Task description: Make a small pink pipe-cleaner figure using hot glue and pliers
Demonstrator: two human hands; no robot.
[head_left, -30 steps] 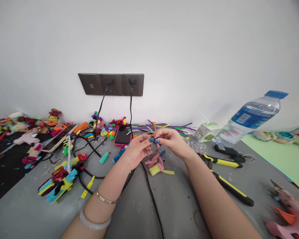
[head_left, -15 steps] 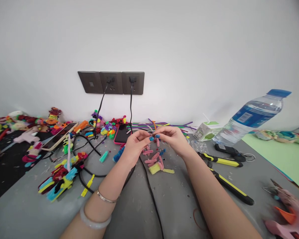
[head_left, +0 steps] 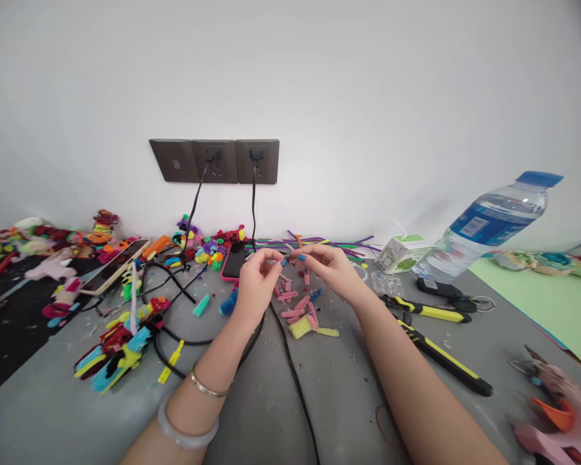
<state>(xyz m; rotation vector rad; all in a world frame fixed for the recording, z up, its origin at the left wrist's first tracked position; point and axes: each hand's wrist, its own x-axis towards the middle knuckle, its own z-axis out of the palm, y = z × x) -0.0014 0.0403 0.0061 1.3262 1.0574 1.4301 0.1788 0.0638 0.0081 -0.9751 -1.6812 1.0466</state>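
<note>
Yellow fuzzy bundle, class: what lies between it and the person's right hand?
In the head view, short pink fuzzy pieces lie between the yellow fuzzy bundle and the right hand.

ok so I see a blue-capped water bottle [head_left: 479, 226] near the grey table's [head_left: 343, 400] back right corner, drink carton [head_left: 401, 254] beside it, key fob [head_left: 438, 289] in front, green sheet [head_left: 523, 303] toward the right edge, phone [head_left: 232, 261] near the back edge, black cords [head_left: 254, 206] up to wall sockets [head_left: 227, 161]

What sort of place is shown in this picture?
Probably a craft worktable: short pink fuzzy pieces lie in the middle, long coloured stems behind them, and a yellow-and-black pliers-like tool at the right.
</note>
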